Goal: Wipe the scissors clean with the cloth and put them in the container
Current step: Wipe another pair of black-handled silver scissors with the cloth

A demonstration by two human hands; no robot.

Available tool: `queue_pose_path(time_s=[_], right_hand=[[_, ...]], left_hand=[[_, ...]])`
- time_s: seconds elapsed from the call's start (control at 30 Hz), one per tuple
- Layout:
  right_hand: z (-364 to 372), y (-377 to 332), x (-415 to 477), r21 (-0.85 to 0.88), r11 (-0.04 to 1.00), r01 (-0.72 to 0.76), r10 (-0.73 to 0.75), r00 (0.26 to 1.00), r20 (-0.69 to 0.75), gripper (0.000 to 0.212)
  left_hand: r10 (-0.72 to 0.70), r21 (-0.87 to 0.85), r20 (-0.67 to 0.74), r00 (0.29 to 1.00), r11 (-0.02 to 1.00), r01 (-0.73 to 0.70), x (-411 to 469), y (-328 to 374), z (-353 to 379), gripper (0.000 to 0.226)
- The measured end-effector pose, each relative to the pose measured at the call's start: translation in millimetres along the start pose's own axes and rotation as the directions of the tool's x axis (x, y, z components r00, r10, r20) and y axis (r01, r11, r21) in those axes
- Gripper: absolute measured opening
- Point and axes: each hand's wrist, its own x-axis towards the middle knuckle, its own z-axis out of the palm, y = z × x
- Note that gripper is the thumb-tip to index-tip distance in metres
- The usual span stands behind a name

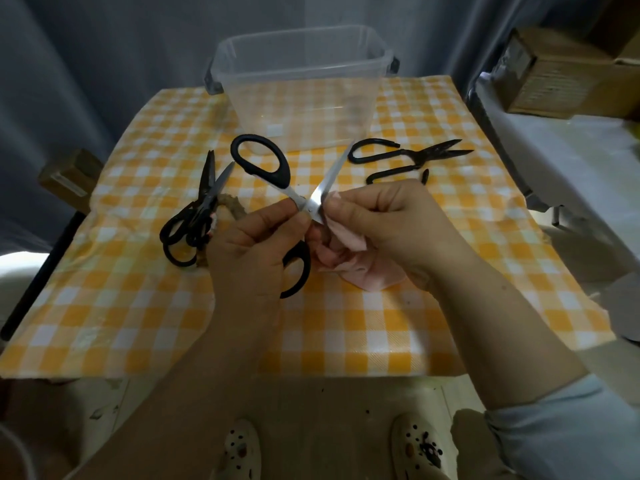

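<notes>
Currently the left hand [256, 237] is pinching the black-handled, steel-bladed scissors [292, 194] near the pivot, holding them spread open above the yellow-and-white checked tablecloth [346, 323]. The right hand [388, 220] is pinching the soft pink cloth [360, 268] around the lower part of one blade, so both hands are closing on their things and nearly meeting at the pivot. The clear plastic container [239, 95] is standing at the far edge of the table, well apart from the hands.

Judging by looks, the scissors are handling as stiff, light and sharp-edged, with slick blades. The plastic loops or the pivot are offering the safest hold, and the limp cloth is folding easily over the edge.

A second black-handled pair [199, 216] is lying to the left, and dark iron shears [408, 155] to the right. No brand or writing is showing legibly; a pale patch on the container is looking blank or too blurred to read.
</notes>
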Motion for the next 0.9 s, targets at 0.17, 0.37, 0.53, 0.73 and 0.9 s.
queue_pose_path(time_s=[0.17,0.37,0.53,0.73,0.9], right_hand=[[4.1,4.8,-0.9,-0.089,0.995,0.053,-0.054,0.999,-0.005,0.012],[-4.7,9.7,5.1,-0.326,0.942,0.083,-0.085,0.996,0.008,0.009],[-16.1,8.5,6.9,-0.425,0.904,0.046,-0.058,0.998,-0.015,0.01],[-39.1,6.4,8.8,-0.463,0.886,-0.031,-0.097,0.963,-0.251,0.017],[-24.1,10.4,12.8,-0.616,0.769,0.171,-0.433,0.848,-0.306,0.02]], left_hand=[[-0.022,-0.017,-0.01,1.0,1.0,0.021,-0.4,1.0,1.6,0.016],[-0.096,-0.029,-0.062,0.993,0.995,0.095,3.0,3.5,0.0,0.015],[-0.101,-0.076,-0.081,0.992,0.993,0.095,7.7,5.7,-3.4,0.019],[-0.092,-0.166,-0.184,0.979,0.984,0.061,14.5,11.0,-8.2,0.018],[-0.116,-0.092,-0.133,0.984,0.99,0.104,11.2,5.7,-0.6,0.026]])
